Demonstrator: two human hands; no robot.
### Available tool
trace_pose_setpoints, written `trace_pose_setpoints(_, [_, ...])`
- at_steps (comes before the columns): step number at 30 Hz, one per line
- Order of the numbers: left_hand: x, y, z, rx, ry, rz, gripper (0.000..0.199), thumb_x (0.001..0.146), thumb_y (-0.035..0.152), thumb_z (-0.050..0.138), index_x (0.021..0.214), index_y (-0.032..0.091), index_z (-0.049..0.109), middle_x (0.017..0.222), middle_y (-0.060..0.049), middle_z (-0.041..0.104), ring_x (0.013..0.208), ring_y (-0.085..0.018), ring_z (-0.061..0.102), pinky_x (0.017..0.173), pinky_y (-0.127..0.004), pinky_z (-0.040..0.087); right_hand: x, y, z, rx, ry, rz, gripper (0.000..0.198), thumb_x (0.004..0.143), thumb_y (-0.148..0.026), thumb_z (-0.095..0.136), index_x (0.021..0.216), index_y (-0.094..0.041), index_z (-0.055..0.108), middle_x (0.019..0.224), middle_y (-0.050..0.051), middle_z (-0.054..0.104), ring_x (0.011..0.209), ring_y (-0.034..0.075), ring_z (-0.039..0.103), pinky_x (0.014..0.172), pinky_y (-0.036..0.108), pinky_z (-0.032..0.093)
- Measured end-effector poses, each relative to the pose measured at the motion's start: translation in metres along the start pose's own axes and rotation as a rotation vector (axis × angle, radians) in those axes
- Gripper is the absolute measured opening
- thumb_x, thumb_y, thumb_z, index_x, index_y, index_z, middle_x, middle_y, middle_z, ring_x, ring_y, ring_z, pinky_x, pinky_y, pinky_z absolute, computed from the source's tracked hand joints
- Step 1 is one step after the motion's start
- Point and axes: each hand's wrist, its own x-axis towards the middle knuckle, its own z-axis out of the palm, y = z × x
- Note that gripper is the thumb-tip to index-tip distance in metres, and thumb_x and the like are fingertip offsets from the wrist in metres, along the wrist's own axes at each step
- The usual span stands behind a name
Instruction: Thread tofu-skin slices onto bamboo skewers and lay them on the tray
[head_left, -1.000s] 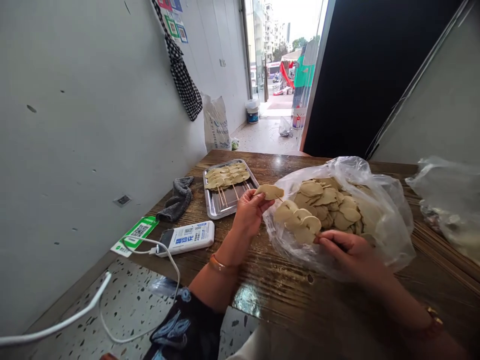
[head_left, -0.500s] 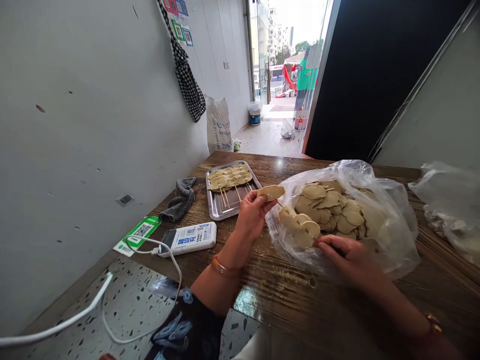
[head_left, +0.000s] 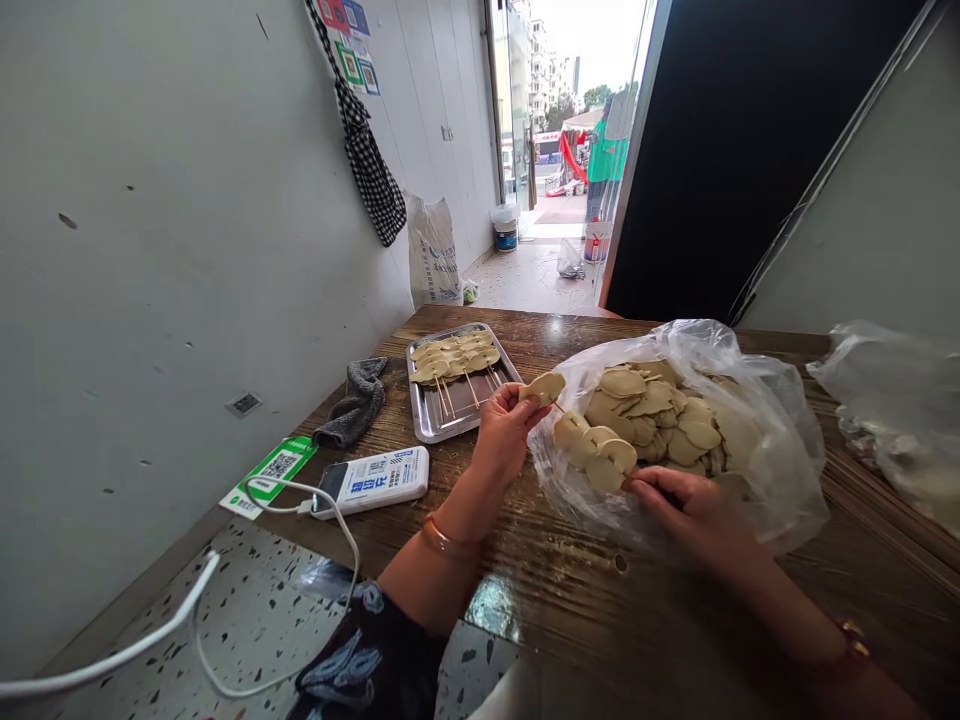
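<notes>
Between thumb and fingers, my left hand [head_left: 504,428] pinches a flat, pale tan slice [head_left: 541,388] at the tip of a thin wooden skewer. Several like slices [head_left: 600,455] are threaded further down that skewer. My right hand [head_left: 679,505] is closed on its lower end, beside the slices. Behind the skewer, an opened clear plastic bag [head_left: 780,440] holds a heap of loose slices [head_left: 660,410]. Left of my left hand lies a metal tray [head_left: 431,425] with filled skewers [head_left: 456,355] on it, their bare sticks pointing toward me. What the slices are made of I cannot tell.
A grey cloth [head_left: 352,405], a white power bank [head_left: 375,482] with a cable and a green QR card [head_left: 277,470] lie on the left of the wooden table [head_left: 540,540]. Bare sticks [head_left: 885,510] and another plastic bag [head_left: 900,400] lie at the right. Outside stands a person [head_left: 606,155].
The slice in my left hand has tilted and now sits on the skewer's tip. My right hand keeps its grip on the lower end. The whole view has shifted slightly.
</notes>
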Motion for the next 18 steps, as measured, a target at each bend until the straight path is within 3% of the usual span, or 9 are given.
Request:
trace_pose_setpoints(5, [-0.004, -0.002, 0.005, -0.003, -0.009, 0.005, 0.027, 0.061, 0.017, 0.076, 0.076, 0.015, 0.054, 0.080, 0.000, 0.063, 0.078, -0.014, 0.064, 0.085, -0.036, 0.053, 0.000, -0.002, 0.000, -0.006, 0.002, -0.017, 0.030, 0.090, -0.040, 0.048, 0.081, -0.021, 0.070, 0.079, 0.002, 0.073, 0.073, 0.019, 0.066, 0.067, 0.026, 0.048])
trace_pose_setpoints(11, [-0.005, 0.002, 0.004, -0.071, -0.058, -0.103, 0.031, 0.062, 0.012, 0.072, 0.085, 0.015, 0.052, 0.090, -0.006, 0.069, 0.083, -0.020, 0.069, 0.089, -0.039, 0.051, 0.000, -0.001, 0.001, -0.017, 0.036, -0.047, 0.029, 0.089, -0.039, 0.050, 0.083, -0.021, 0.072, 0.084, 0.003, 0.075, 0.077, 0.020, 0.068, 0.069, 0.027, 0.051])
trace_pose_setpoints(18, [-0.003, 0.009, 0.000, -0.082, -0.085, -0.177, 0.027, 0.070, 0.023, 0.074, 0.085, 0.015, 0.053, 0.090, -0.010, 0.071, 0.081, -0.025, 0.071, 0.084, -0.041, 0.053, -0.002, 0.003, 0.002, -0.037, 0.070, -0.099, 0.027, 0.088, -0.037, 0.052, 0.086, -0.021, 0.073, 0.087, 0.003, 0.076, 0.079, 0.021, 0.070, 0.073, 0.029, 0.053])
